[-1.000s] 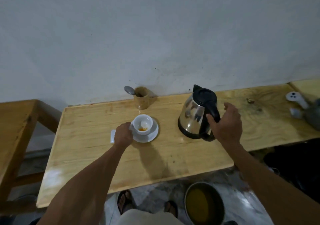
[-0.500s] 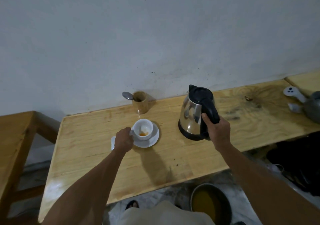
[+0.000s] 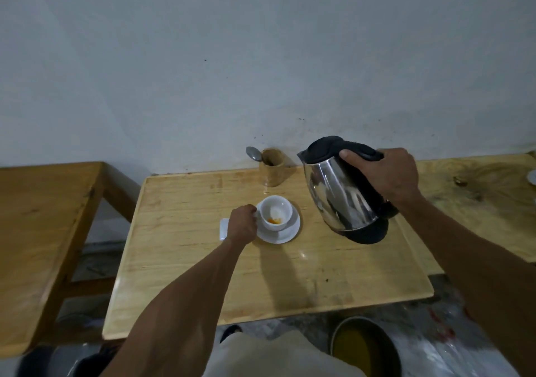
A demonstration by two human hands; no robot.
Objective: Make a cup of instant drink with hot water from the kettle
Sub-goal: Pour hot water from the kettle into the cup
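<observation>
Down at the near edge, a dark round pot [image 3: 366, 344] of yellowish liquid sits on the floor, just below the front lip of the wooden tabletop [image 3: 203, 284]. A pale trouser leg fills the bottom centre. 2 bare forearms reach up and over the wood.

Left hand [image 3: 241, 226] is out at the white cup [image 3: 275, 213], fingers curled in against the cup's left side, closed on it where the handle would be, though the handle itself is hidden behind the knuckles. The cup stands upright on its white saucer [image 3: 282, 233], and there's a small dab of orange powder in the bottom, no water in there yet. Peeking out from behind that hand, a small white flat piece [image 3: 223, 228] lies on the wood, touching or just beside the saucer; too little shows to name it.

Over to the right hand [image 3: 387, 175]: wrapped tight round the black handle of the stainless steel kettle [image 3: 340, 194], thumb over the top. The kettle is lifted and tilted, spout leaning left toward the cup, its black base hanging clear of the wood, well to the right of the saucer. No stream visible from the spout.

Further back against the grey wall, a small wooden cup [image 3: 272, 167] stands upright with a metal spoon [image 3: 254, 153] poking out, bowl up and to the left. A second wooden tabletop [image 3: 34, 217] sits off to the left.
</observation>
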